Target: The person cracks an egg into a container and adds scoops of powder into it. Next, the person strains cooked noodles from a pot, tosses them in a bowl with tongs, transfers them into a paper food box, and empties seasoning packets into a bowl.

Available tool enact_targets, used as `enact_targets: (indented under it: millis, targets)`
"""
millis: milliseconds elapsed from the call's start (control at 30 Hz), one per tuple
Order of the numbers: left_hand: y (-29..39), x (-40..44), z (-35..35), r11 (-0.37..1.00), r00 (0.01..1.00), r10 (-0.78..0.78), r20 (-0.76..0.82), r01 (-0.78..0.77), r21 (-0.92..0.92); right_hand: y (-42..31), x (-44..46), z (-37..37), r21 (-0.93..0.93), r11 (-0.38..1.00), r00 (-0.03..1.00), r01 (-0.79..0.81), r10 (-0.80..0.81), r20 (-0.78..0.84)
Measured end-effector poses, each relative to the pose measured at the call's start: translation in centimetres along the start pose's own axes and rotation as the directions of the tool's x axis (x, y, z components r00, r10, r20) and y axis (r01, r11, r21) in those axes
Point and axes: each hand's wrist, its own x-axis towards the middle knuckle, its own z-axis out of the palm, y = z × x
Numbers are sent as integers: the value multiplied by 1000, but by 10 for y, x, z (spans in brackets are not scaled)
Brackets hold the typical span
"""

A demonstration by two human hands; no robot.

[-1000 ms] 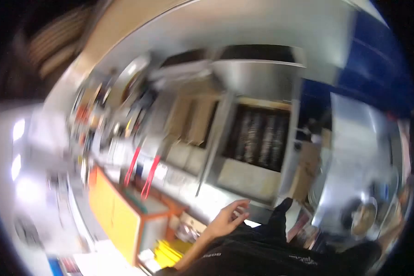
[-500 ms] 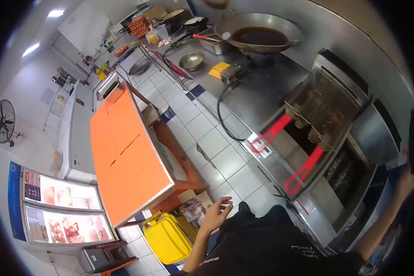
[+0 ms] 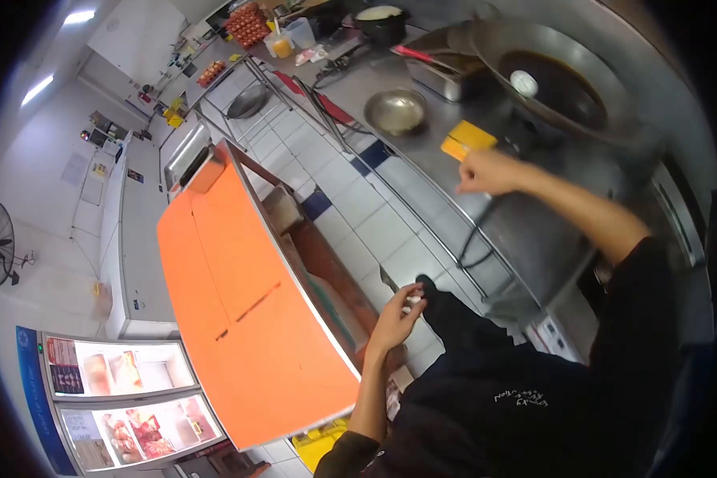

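Observation:
My right hand (image 3: 492, 172) is over the steel counter, its fingers closed beside a flat yellow-orange piece (image 3: 468, 139). Whatever those fingers hold, if anything, is hidden. A black hose (image 3: 476, 243) loops down just below this hand. Behind it sits a large wok (image 3: 562, 44) of dark liquid, with a round whitish spot (image 3: 523, 84) that I cannot identify. My left hand (image 3: 396, 320) hovers in front of my body near the orange table's corner, fingers loosely bent and apart, with no held object that I can make out.
The orange-topped table (image 3: 247, 319) stands to the left. A metal rail (image 3: 406, 215) edges the counter, which bears a shallow metal bowl (image 3: 396, 111) and a rectangular steel container (image 3: 446, 78). A yellow bin (image 3: 319, 442) and lit display fridge (image 3: 127, 398) are lower left.
My right hand has come from the far right to the counter by the yellow-orange piece. My left hand's fingers have curled more. The view has shifted toward the wok, away from the fryer baskets.

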Motion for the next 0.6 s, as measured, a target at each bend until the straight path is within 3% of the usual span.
enact_targets:
  millis: [67,100,133,167,200,267,333,367,400,533,600]
  targets:
    - [-33,34,-56,1000,998,-25,-63,26,5,40,91,34,141,965,973,-220,206,108]
    - [-46,50,-85,993,990,-97,-107,104,58,54,127,47,145,965,973,-217,202,111]
    - [-57,60,-113,977,973,-170,-154,187,103,67,157,63,515,732,893,-445,406,195]
    - [-69,66,-136,976,971,-178,-158,194,95,80,184,75,752,327,769,-572,534,353]
    - [-78,72,-157,975,954,-220,-204,222,-11,93,212,84,745,337,769,-575,532,353]
    - [-98,93,-195,962,932,-267,-246,241,-131,120,260,100,904,-127,799,-408,429,421]
    - [-113,130,-233,863,856,-463,-229,377,-337,131,306,105,929,-185,787,-321,493,370]
    - [-118,155,-252,875,859,-441,-261,346,-339,135,327,111,942,-249,763,-224,557,329]
    - [-126,184,-271,871,857,-450,-253,358,-337,141,347,116,938,-259,757,-229,559,339]
    - [-167,368,-369,924,942,-297,-160,240,-299,138,414,106,953,-269,640,-138,710,293]
    - [-128,489,-424,983,968,-183,-172,175,-60,138,447,110,971,-235,664,33,732,154]
